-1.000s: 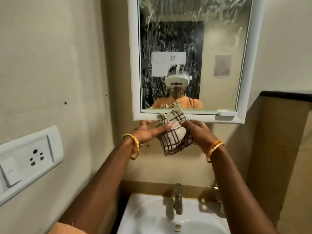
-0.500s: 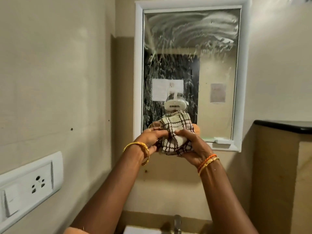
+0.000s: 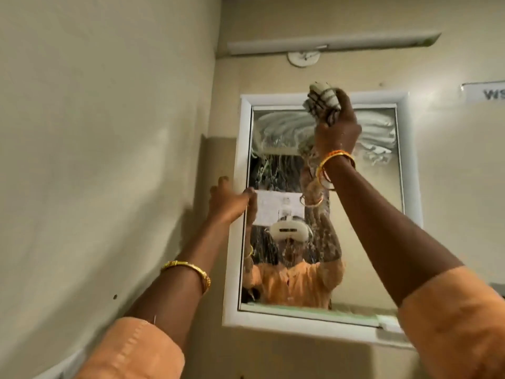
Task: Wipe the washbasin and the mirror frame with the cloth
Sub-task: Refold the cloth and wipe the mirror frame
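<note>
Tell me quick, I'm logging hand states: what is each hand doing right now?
Left hand: open, holding nothing, fingers at the left side of the mirror frame.
Right hand: closed around the bunched cloth, up at the frame's top edge.

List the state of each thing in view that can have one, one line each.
Checked white-and-brown cloth: bunched, gripped by the right hand at the frame's top edge.
Right hand: raised, fingers curled round the cloth.
Left hand: fingers on the frame's left side, holding nothing.
White-framed wall mirror frame: mounted upright.
Mirror glass: smeared and streaked.
White tube light fixture: looks unlit.
</note>
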